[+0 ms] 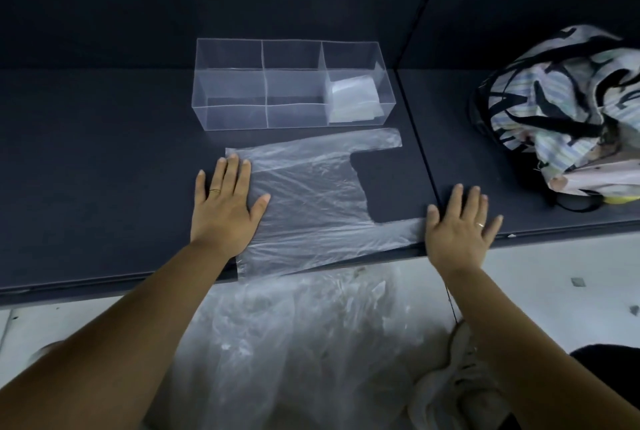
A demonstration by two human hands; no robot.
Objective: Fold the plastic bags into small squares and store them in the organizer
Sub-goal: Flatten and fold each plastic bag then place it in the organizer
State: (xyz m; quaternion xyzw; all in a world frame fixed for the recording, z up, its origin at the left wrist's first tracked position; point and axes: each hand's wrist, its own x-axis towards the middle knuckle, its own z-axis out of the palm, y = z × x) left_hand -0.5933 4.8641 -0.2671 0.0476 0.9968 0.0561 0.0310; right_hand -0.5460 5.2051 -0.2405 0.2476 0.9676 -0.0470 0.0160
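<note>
Plastic bag (311, 208) is lying flat near the front edge of the worktop (104, 152), with its closed bottom pointing left and its two handles pointing right. Its near left corner is hanging just over that edge.

At the left end, the left hand (225, 208) is pressing palm-down on the bag's bottom, fingers straight and slightly spread. Behind the bag, toward the back of the worktop, the clear organizer (228, 83) is standing, and its right compartment is holding a folded square (353, 97). Below the front edge, a heap of more bags (294, 343) is waiting on the floor.

Further right, the right hand (460, 229) is lying flat with fingers spread, its thumb side touching the tip of the near handle (398, 229) at the front edge. The far handle (377, 139) is lying free, just in front of the organizer.

This is looking like the smoothing step before the first fold. The film is thin and probably trapping air, so the left hand should be anchoring while the right is stroking outward toward the handles. Both handles should be lying parallel before the first crease.

Near the right edge, well apart, a patterned cloth bag (568, 111) is sitting.
</note>
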